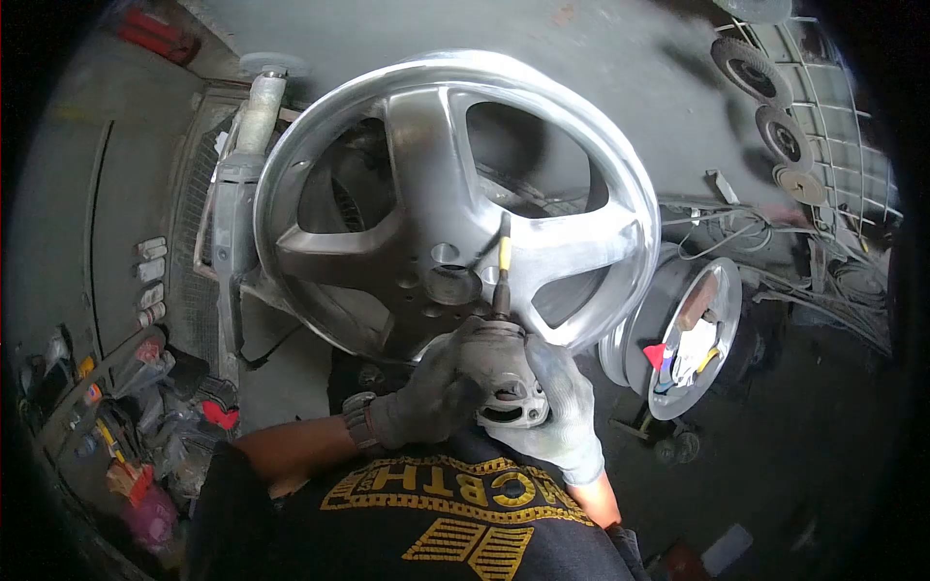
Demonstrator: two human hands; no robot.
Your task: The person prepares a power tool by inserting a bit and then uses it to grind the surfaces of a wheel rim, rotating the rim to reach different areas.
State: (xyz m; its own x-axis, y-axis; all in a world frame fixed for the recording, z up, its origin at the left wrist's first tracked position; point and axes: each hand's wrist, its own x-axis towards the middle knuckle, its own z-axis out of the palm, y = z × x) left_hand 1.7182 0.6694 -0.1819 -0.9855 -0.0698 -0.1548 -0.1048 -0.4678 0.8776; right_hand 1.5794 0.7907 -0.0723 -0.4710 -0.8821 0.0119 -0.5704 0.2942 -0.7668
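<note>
A large five-spoke alloy wheel rim (421, 145) stands tilted in front of me, its outer lip and right spokes shiny, its left spokes duller. My left hand (426, 402), in a grey work glove, wraps round the left side of a die grinder (499, 363). From the other side my right hand (562, 407), also gloved, grips the same tool. The grinder's slim shaft points away from me, with a yellow band and a dark tip. That tip overlaps the base of a spoke, right of the hub hole.
An angle polisher (235, 198) stands upright left of the rim. At the right, a second wheel rim (731, 290) holds a brown block and rags. Abrasive discs (751, 73) hang on a wire rack, with cables below. Cluttered bags and tools (145, 416) lie lower left.
</note>
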